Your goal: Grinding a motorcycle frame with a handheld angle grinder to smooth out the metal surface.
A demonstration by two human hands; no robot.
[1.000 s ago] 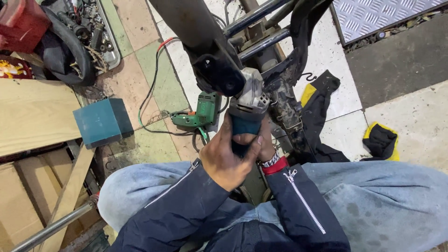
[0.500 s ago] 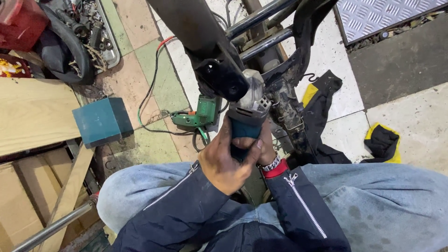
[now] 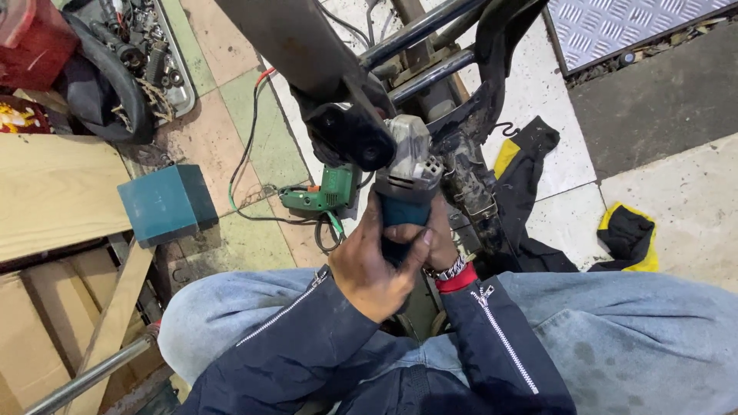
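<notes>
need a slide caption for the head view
Both hands, left hand and right hand, grip a teal angle grinder held against a dark metal frame, green drill on the floor.

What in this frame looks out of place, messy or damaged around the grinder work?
A green power tool lies on the tiled floor with its cord looped loosely beside it, and a black-and-yellow garment is crumpled under the grimy metal frame. Both hands grip the angle grinder normally.

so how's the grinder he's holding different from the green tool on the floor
The angle grinder has a dark teal body and grey metal head; the green power tool is bright green. The grinder is gripped by the left hand and right hand and raised against the dark frame; the green tool lies untouched on the tiles. Both are handheld power tools.
</notes>
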